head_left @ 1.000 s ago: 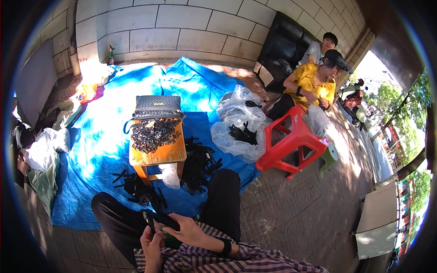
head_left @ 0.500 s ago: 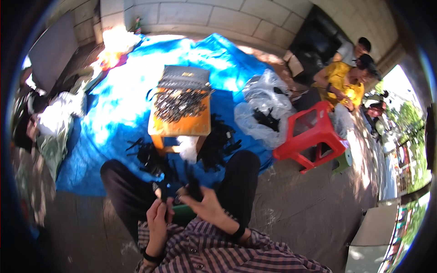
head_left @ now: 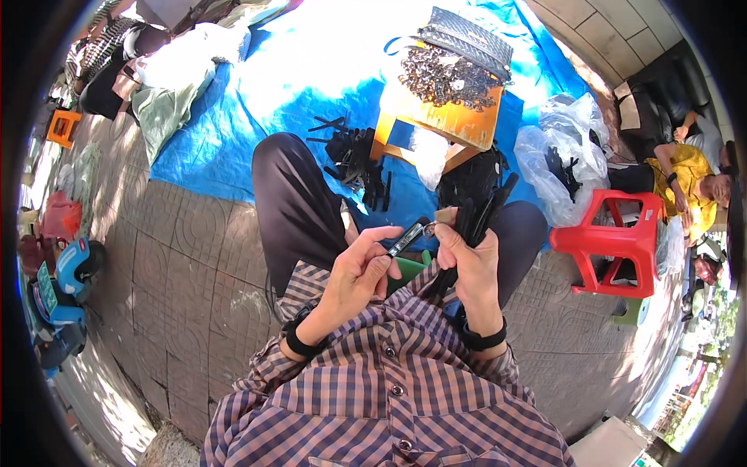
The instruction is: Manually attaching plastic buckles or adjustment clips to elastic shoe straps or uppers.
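Between the fingers and thumb of my left hand (head_left: 359, 268) is a short black piece with a shiny silver edge (head_left: 406, 240), slanting up to the right; its exact kind I cannot make out. My right hand (head_left: 471, 265) is closed round a bundle of black straps (head_left: 481, 214), which stick up above the fingers and hang below them. At its thumb and fingertip sit a small metal ring (head_left: 429, 229) and a brown tab (head_left: 446, 216). The black piece's tip meets the ring, or nearly so. Both hands are over my lap.
A yellow wooden stool (head_left: 436, 128) bears a heap of small shiny pieces (head_left: 443, 78) and a black woven bag (head_left: 467, 43). Black straps (head_left: 354, 159) lie on the blue tarp (head_left: 210, 156). To the right are a plastic bag (head_left: 572, 128), a red stool (head_left: 615, 237) and a person in yellow (head_left: 685, 183).
My view has swung, so the stool and tarp now appear higher and further right. The hands have risen in the picture, and the black piece now points toward the ring at my right fingertips.
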The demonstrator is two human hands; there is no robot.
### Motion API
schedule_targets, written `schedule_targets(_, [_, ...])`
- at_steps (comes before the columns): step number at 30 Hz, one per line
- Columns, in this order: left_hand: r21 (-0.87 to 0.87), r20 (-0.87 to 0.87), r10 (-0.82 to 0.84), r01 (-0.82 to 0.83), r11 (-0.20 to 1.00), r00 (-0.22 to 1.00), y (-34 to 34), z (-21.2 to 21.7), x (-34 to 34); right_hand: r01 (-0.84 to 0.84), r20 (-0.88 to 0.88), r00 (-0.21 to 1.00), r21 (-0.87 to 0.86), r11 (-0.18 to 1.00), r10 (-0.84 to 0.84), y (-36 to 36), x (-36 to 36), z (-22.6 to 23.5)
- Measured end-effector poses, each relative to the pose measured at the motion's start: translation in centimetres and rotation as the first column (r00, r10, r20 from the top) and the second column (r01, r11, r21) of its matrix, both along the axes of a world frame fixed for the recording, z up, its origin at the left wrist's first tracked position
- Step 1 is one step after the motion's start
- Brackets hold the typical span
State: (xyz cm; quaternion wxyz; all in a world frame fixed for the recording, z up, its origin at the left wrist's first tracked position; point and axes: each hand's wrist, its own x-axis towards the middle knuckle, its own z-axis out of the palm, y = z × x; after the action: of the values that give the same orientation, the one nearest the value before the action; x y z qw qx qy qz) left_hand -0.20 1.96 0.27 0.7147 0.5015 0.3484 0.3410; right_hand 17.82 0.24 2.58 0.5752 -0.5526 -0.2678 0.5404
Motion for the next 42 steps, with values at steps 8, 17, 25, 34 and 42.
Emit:
schedule_targets(8, [0.022,-0.007,-0.049,0.049,0.999,0.999,-0.1,-0.4,-0.2,-0.031,-0.032,0.999,-0.010,0.999,0.031,-0.1,0.4,0.0])
schedule_targets(17, [-0.093,0.048,-0.131,0.135,0.986,0.990,0.0,-0.6,-0.6,-0.211,-0.208,0.957,-0.028,0.977,0.201,-0.4,0.5,-0.8])
schedule_targets(25, [-0.175,0.078,-0.132,0.144,0.974,0.988,0.1,-0.6,-0.4,-0.253,-0.554,0.810,-0.029,0.967,0.195,-0.9,0.0,-2.6])
schedule_targets(34, [-0.015,0.014,-0.150,0.150,0.989,0.989,0.2,0.4,-0.5,-0.284,0.131,0.947,-0.092,0.955,0.294,-0.4,-0.1,-2.1])
schedule_targets(42, [-0.007,0.070,-0.138,0.139,0.990,0.988,0.5,-0.3,-0.4,-0.204,-0.048,0.978,-0.048,0.978,0.202,-1.1,-1.4,-2.7])
